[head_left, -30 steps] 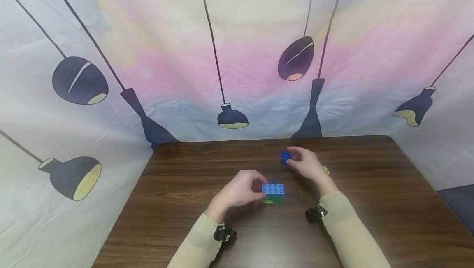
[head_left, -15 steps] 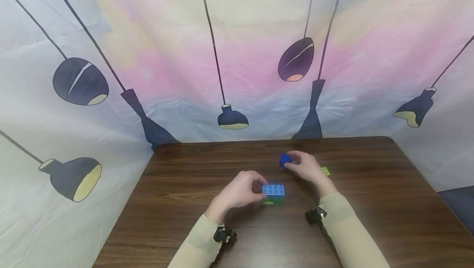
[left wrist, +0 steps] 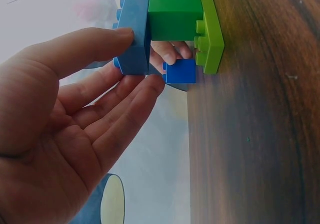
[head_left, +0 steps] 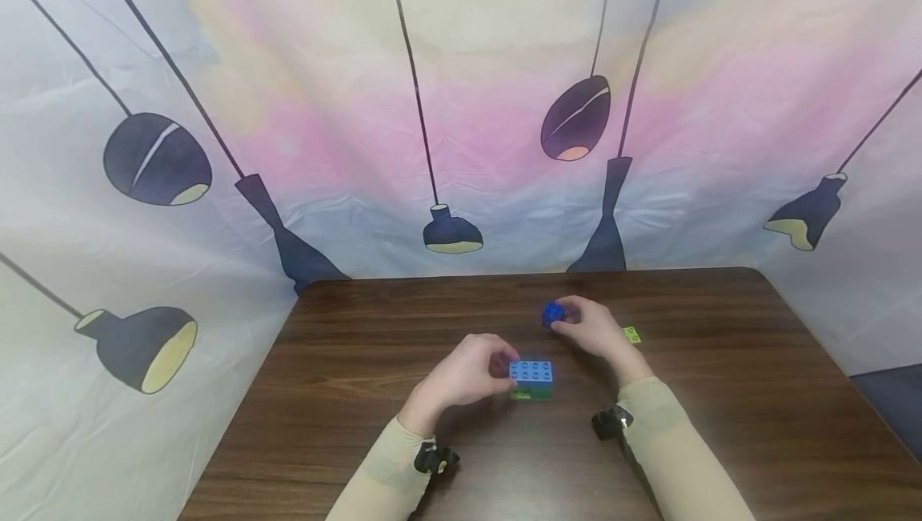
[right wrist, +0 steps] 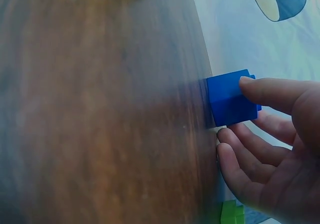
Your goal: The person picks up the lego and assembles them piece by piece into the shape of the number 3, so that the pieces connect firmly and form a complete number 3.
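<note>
While the left hand (head_left: 464, 369) sits tight on the stack (head_left: 531, 381), I get all the change on the other side: the right hand (head_left: 592, 330) has drawn the small blue block (head_left: 551, 315) slightly toward the person and a touch left since the earliest frame. Block's turned too: it showed me a squarer front a second ago, now it's angled. My head picture has dropped a hair, so I discount the tiny shift of everything else.

Left hand: thumb and fingers clamped on the near end of the light blue brick (left wrist: 135, 38), same spot as before. That brick is on top, green brick (left wrist: 175, 14) in the middle, lime plate (left wrist: 215, 43) at the bottom, flat on the table (head_left: 346, 393). On my left wrist feed the top brick overhangs the green one toward the palm, and some lime studs are bare.

Right hand: block pinched, thumb on one side, fingers opposite. Can't tell if the block touches the table. It's beyond the stack, well apart from it. Loose lime plate (head_left: 631, 335) lies near the right wrist, unmoved as far as I see. Hands apart.
</note>
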`<state>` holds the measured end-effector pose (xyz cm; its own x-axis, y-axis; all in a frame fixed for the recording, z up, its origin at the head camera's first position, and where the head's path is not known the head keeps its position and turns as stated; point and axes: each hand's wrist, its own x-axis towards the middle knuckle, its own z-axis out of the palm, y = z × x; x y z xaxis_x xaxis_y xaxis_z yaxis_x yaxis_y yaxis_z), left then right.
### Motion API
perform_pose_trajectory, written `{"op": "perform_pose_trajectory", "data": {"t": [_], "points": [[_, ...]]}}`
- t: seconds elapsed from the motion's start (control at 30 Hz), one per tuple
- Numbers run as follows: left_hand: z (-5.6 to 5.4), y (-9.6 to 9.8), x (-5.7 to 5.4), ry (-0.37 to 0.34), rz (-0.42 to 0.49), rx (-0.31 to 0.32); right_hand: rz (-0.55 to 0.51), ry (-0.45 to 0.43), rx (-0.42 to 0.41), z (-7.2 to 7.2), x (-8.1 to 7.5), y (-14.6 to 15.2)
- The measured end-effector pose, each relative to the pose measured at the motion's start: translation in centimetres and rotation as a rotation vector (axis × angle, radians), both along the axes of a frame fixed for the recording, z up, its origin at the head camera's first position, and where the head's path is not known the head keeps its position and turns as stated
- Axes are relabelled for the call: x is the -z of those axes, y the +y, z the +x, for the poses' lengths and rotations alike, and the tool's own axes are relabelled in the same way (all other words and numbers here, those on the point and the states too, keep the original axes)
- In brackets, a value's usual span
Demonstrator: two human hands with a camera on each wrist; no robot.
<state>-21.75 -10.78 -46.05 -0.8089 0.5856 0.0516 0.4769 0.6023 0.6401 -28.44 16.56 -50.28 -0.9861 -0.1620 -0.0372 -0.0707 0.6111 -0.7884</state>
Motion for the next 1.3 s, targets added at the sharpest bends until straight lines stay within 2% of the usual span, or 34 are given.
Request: {"op": "perform_pose_trajectory", "data": {"t": [0.97,1.3], "points": [[-0.15,-0.07,-0.24,-0.03,-0.001,-0.001,0.002,-0.008,-0.008,-0.29,0.25,-0.23],[-0.15,-0.07,-0.07,-0.02,0.004,0.002,0.008,0.006,-0.012,-0.34,0.55,-0.18]]}}
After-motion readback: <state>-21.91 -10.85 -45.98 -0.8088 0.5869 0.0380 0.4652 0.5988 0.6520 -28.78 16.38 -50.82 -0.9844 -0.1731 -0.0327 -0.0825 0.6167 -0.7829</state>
